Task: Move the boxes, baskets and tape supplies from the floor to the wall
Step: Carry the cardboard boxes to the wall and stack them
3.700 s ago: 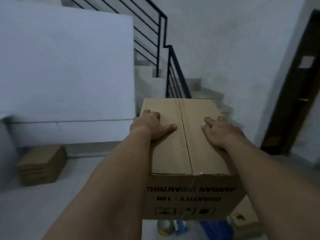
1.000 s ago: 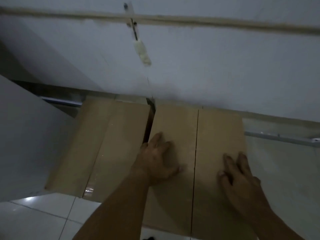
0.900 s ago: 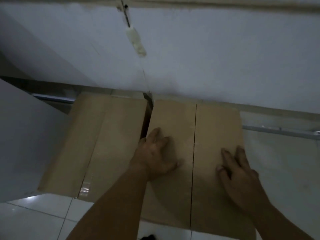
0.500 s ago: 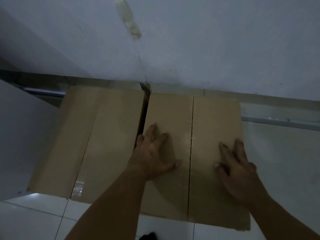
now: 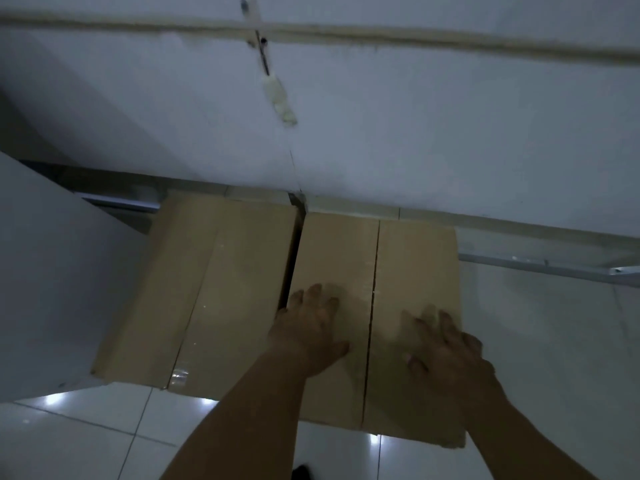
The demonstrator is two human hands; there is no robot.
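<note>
Two brown cardboard boxes stand side by side on the floor against the white wall [image 5: 415,133]. The right box [image 5: 415,271] has a seam down the middle of its top. My left hand [image 5: 311,327] lies flat on that top, left of the seam, fingers straight and spread. My right hand [image 5: 446,351] lies flat on the top right of the seam, fingers pointing toward the wall, a little blurred. The left box [image 5: 214,289] has clear tape along its top seam and touches the right box along a narrow dark gap.
A large white panel [image 5: 52,271] leans or stands at the left, beside the left box. A metal rail [image 5: 547,265] runs along the wall's base on the right. Glossy white floor tiles [image 5: 554,358] lie to the right and in front.
The box I carried by the stairs now sits on the floor by the wall next to the other box. Over the last second both hands slid back toward me across its top.
</note>
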